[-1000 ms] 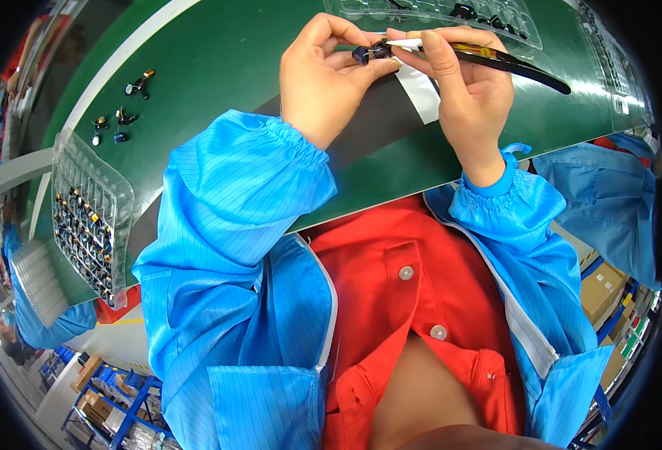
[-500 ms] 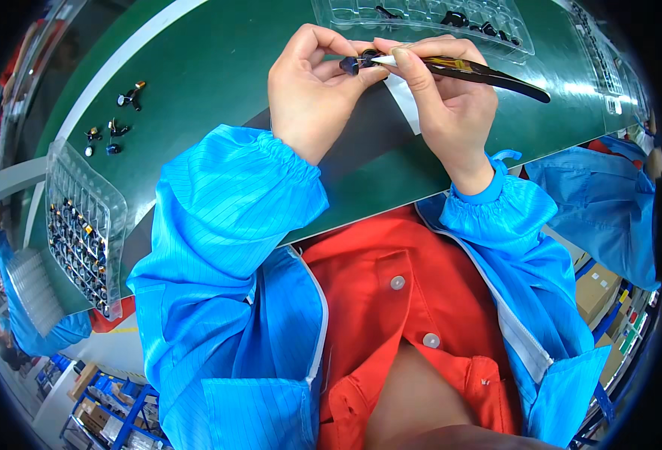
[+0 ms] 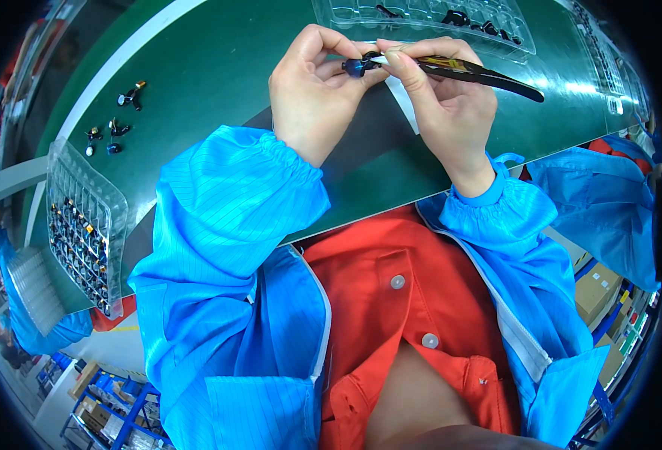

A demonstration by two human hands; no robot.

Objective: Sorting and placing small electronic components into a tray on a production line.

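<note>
Between the thumb and fingers of my left hand (image 3: 314, 90) is a small dark blue-black part (image 3: 355, 67) with a rounded end. My right hand (image 3: 451, 94) grips a pair of dark tweezers (image 3: 481, 73) with a pale tip. That tip touches or nearly touches the part, and the fingers of both hands meet around it, hiding some of it. Both hands are raised over the green table, close to a clear tray (image 3: 421, 16) with several black pieces in its cells.
Several loose small parts (image 3: 113, 135) lie on the green table (image 3: 196, 82) to the left. A clear compartment tray (image 3: 83, 232) full of similar parts stands at the left edge. At the right, a person in a blue jacket (image 3: 593, 202) sits by the table.
The small part has turned slightly in my left fingers, showing more of its blue rounded end. The tweezers' rear end has shifted slightly left.
</note>
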